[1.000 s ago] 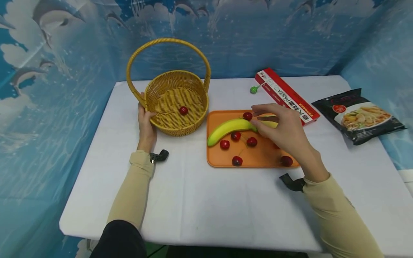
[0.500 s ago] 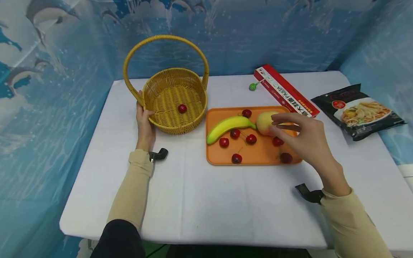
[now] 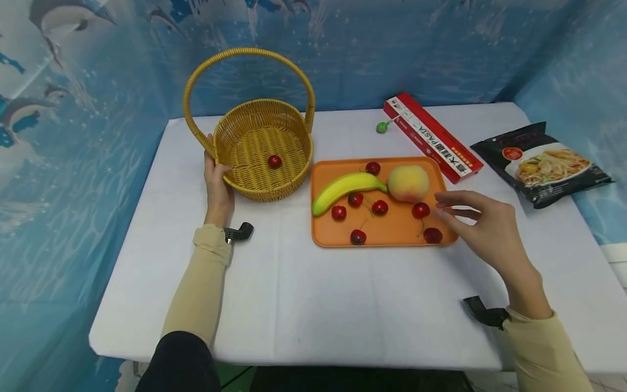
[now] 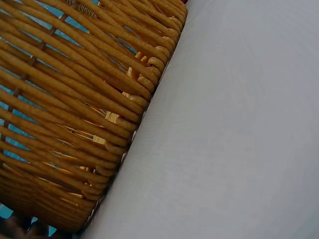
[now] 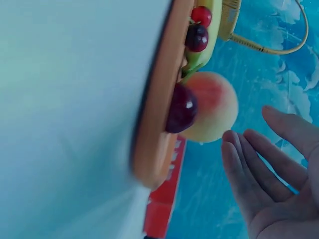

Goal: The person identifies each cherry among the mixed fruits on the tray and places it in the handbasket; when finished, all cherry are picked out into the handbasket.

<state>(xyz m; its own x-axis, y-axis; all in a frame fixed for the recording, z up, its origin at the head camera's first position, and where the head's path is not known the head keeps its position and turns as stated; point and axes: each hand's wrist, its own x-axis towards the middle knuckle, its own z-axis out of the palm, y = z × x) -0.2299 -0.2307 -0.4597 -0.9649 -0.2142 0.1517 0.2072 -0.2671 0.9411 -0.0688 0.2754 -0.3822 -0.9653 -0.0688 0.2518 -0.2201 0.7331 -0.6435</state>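
Observation:
My left hand (image 3: 217, 188) holds the yellow wicker basket (image 3: 240, 179) at its left side, thumb at the rim and other fingers partly hidden behind the handle. Inside the basket lies one cherry (image 3: 275, 161). My right hand (image 3: 490, 228) hovers over the right end of the orange tray (image 3: 392, 239), its fingers loosely bent with nothing between them. Closest to it are a cherry (image 3: 432, 235) and another cherry (image 3: 420, 210). A peach (image 3: 408, 183) and a banana (image 3: 349, 190) lie on the tray among several more cherries. The right wrist view shows the peach (image 5: 212, 107) beyond my fingertips.
Behind the tray lies a red pasta box (image 3: 433, 137) with a green lollipop (image 3: 382, 127) at its left. A black noodle packet (image 3: 541, 163) rests at the right. White cloth covers the table (image 3: 313, 305); a blue dolphin-print curtain (image 3: 352, 60) hangs behind it.
My right hand has drawn back rightward and toward me from above the peach, uncovering the peach and the right-hand cherries. My left hand stays on the basket. The head view has shifted slightly.

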